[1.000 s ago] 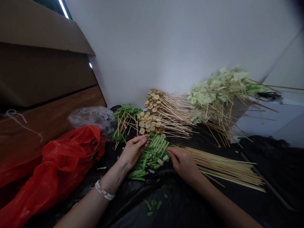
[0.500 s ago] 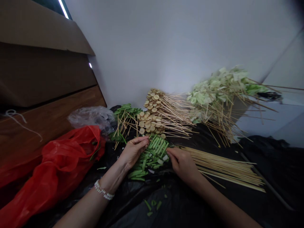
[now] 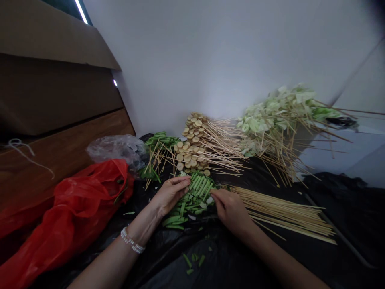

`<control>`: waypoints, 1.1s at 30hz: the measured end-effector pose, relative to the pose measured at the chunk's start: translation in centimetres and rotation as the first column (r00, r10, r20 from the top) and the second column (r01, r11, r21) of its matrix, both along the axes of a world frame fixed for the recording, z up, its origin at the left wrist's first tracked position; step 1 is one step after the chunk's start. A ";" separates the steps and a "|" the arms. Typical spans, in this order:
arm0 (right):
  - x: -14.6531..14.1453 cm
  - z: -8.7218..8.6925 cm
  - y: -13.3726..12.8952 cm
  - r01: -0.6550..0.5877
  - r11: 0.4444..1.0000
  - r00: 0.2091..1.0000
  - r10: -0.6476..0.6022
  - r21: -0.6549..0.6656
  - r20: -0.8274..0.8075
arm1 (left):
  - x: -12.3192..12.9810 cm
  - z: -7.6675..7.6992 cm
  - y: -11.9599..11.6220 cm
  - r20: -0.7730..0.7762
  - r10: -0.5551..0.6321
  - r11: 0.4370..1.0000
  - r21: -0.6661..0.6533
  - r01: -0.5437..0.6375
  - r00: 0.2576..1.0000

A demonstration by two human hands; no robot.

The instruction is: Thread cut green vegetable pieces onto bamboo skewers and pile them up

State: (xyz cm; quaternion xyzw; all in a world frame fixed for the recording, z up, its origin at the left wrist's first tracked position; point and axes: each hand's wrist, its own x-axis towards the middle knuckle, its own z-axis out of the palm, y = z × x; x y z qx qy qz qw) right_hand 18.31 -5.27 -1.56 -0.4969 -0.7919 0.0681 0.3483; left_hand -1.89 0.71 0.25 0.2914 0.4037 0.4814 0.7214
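My left hand [image 3: 171, 194] is at the upper left end of a tidy row of cut green stalks [image 3: 201, 186], thumb and fingertips brought together. My right hand [image 3: 230, 208] is at the row's right side, thumb and forefinger closed together. What either hand has between its fingertips is too small for me to tell. The row lies between my hands, on top of a loose heap of green pieces [image 3: 185, 206]. I have a beaded bracelet [image 3: 131, 241] on my left wrist.

A few green scraps [image 3: 192, 261] lie nearer me on the black plastic sheet [image 3: 228, 257]. Just beyond my right hand, bare wooden skewers [image 3: 288, 212] lie in a spread bundle, pointing off to the right. Behind the heap are round pale slices [image 3: 192, 154] on skewers, with skewered greens [image 3: 162, 140] to their left and skewered pale leaves [image 3: 279, 110] farther right, by the white wall [image 3: 195, 52]. On my left lie a red plastic bag [image 3: 78, 204] and a clear plastic bag [image 3: 116, 148], near a cardboard box [image 3: 57, 94].
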 end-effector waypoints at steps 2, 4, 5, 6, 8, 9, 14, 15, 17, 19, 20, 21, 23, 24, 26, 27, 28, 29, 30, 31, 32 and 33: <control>0.0 -0.1 0.0 0.001 1.000 1.000 -0.001 0.000 0.001 | 0.0 0.0 0.0 -0.022 0.000 1.000 0.001 0.000 1.000; 0.0 -0.2 0.1 0.004 1.000 1.000 -0.004 0.000 0.007 | 0.0 -0.1 -0.1 -0.050 -0.006 1.000 0.004 0.006 0.999; 0.0 -0.2 0.1 0.005 1.000 1.000 -0.005 0.001 0.009 | 0.1 -0.1 -0.2 -0.061 -0.010 1.000 0.011 0.011 0.998; 0.0 -0.1 0.1 0.004 1.000 1.000 -0.004 0.002 0.008 | 0.1 -0.1 -0.3 -0.067 -0.011 1.000 0.027 0.013 0.998; 0.1 0.0 0.2 -0.001 1.000 1.000 0.001 0.007 -0.008 | 0.3 0.2 -0.5 -0.069 0.001 0.997 0.081 0.004 0.998; 0.1 0.1 0.2 -0.004 1.000 1.000 0.004 0.010 -0.022 | 0.2 0.5 -0.6 -0.069 0.017 0.993 0.116 -0.009 0.997; 0.7 0.4 0.7 -0.007 1.000 0.998 0.008 0.015 -0.064 | -1.7 2.8 0.5 0.006 0.216 0.945 0.249 -0.211 0.976; 0.8 0.4 0.9 -0.001 1.000 0.998 0.003 0.020 -0.063 | -2.3 3.3 0.9 0.049 0.278 0.926 0.252 -0.281 0.959; 1.0 0.4 1.1 0.007 0.999 0.997 -0.005 0.035 -0.075 | -3.2 4.2 1.5 0.147 0.363 0.891 0.235 -0.389 0.920; 0.9 0.3 1.1 0.008 0.999 0.993 -0.003 0.040 -0.116 | -3.2 4.6 1.4 0.235 0.347 0.893 0.213 -0.397 0.908; 0.8 0.4 1.0 0.010 0.999 0.990 -0.005 0.037 -0.144 | -2.8 4.6 1.0 0.258 0.287 0.913 0.217 -0.345 0.922; 0.6 0.4 1.0 0.013 0.999 0.985 -0.007 0.033 -0.174 | -2.1 4.4 0.4 0.260 0.205 0.935 0.233 -0.267 0.944; 0.1 0.5 0.7 0.003 1.000 0.977 0.003 0.027 -0.214 | -0.3 3.5 -1.1 0.146 -0.010 0.953 0.300 -0.035 0.989; -0.1 0.5 0.5 -0.011 1.000 0.975 0.017 0.029 -0.220 | 0.6 3.0 -1.9 0.043 -0.078 0.936 0.348 0.058 0.996; -0.5 0.6 0.2 -0.051 0.998 0.977 0.058 0.038 -0.205 | 1.9 2.1 -3.0 -0.118 -0.156 0.902 0.388 0.190 0.981; -0.7 0.6 0.0 -0.069 0.997 0.979 0.076 0.042 -0.190 | 2.2 1.7 -3.2 -0.163 -0.141 0.897 0.397 0.196 0.977; -0.8 0.7 -0.1 -0.083 0.996 0.980 0.089 0.042 -0.176 | 2.1 1.6 -3.2 -0.185 -0.113 0.897 0.403 0.180 0.976; -0.8 0.7 -0.1 -0.094 0.995 0.982 0.099 0.036 -0.164 | 1.8 1.6 -2.9 -0.181 -0.067 0.903 0.408 0.137 0.981; -0.8 0.7 -0.2 -0.101 0.995 0.982 0.104 0.026 -0.155 | 1.4 1.7 -2.5 -0.161 -0.012 0.907 0.415 0.078 0.987; -0.8 0.6 -0.2 -0.106 0.994 0.983 0.106 0.012 -0.148 | 0.8 1.9 -2.0 -0.128 0.044 0.907 0.421 0.014 0.991; -0.8 0.6 -0.2 -0.111 0.994 0.984 0.108 -0.007 -0.138 | 0.2 2.1 -1.5 -0.085 0.099 0.903 0.426 -0.054 0.991; -0.8 0.5 -0.2 -0.117 0.993 0.986 0.112 -0.028 -0.126 | -0.2 2.3 -1.1 -0.047 0.147 0.894 0.433 -0.113 0.988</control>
